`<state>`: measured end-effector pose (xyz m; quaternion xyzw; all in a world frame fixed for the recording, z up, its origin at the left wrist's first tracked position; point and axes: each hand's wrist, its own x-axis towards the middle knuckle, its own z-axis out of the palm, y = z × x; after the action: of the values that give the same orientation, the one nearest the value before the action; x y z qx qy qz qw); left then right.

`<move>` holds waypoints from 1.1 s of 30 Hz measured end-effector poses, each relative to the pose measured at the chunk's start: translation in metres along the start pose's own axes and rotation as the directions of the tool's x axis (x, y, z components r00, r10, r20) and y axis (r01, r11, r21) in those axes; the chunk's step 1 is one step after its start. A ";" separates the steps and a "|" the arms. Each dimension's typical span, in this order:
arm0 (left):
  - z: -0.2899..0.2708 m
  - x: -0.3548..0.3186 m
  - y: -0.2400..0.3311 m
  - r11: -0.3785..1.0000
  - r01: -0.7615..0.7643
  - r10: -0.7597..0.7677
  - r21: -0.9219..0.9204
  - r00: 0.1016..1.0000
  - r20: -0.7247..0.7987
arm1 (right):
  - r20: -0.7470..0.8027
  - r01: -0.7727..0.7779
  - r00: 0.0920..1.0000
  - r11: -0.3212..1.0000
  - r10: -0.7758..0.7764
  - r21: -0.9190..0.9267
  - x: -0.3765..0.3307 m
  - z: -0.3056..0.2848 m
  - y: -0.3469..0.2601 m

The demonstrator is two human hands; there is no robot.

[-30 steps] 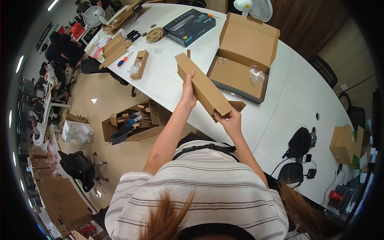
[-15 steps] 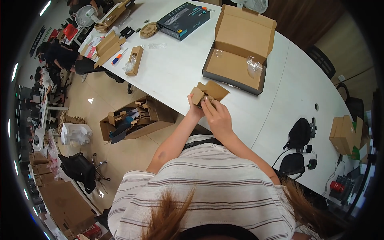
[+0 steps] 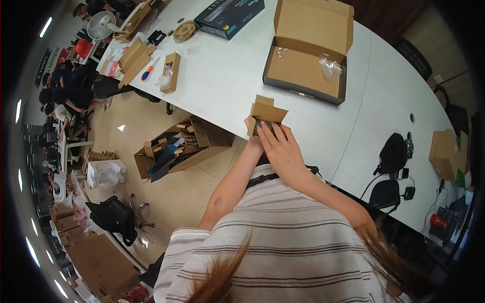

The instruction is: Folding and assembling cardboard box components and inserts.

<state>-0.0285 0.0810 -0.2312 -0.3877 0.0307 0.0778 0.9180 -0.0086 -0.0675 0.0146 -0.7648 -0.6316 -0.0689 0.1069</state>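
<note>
A small brown cardboard box (image 3: 263,110), its flaps standing up, is held above the table's near edge in front of my body. My left hand (image 3: 256,145) grips it from the left and below, mostly hidden behind the box and my other hand. Across its mouth lies my right hand (image 3: 283,151), fingers stretched out and fingertips touching what is inside. The contents show only as thin brownish-grey edges, and I cannot make out what they are. Beyond it stands a larger open box (image 3: 303,68), dark outside and brown inside, holding crumpled clear plastic (image 3: 330,68).
On the white table (image 3: 222,81) lie a narrow carton (image 3: 171,73), an orange-and-blue screwdriver (image 3: 147,73), a tape roll (image 3: 185,31) and a dark printed box (image 3: 227,17). A large carton of cardboard scraps (image 3: 187,150) stands on the floor at left. Black pouches (image 3: 393,154) and cables lie at right.
The view has shifted, so the table appears slightly higher. My right hand has flattened over the small box's mouth, and the box has turned a little. My left hand keeps its grip.
</note>
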 end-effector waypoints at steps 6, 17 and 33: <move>0.030 -0.003 -0.051 0.961 -0.070 0.084 0.267 0.996 -0.040 | 0.046 -0.060 0.997 0.995 0.064 -0.076 0.005 -0.013 -0.001; 0.092 -0.004 -0.105 0.758 -0.089 0.174 0.646 0.982 -0.069 | -0.308 0.106 0.950 0.871 0.054 0.479 -0.013 -0.032 0.031; 0.127 0.007 -0.149 0.059 -0.186 0.246 0.981 0.955 0.167 | 0.373 -0.413 0.858 0.041 0.354 0.910 0.025 -0.019 0.073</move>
<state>0.0028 0.0706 -0.0383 0.3357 0.1527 0.1638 0.9150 0.0683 -0.0612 0.0333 -0.6526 -0.2990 0.4002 0.5697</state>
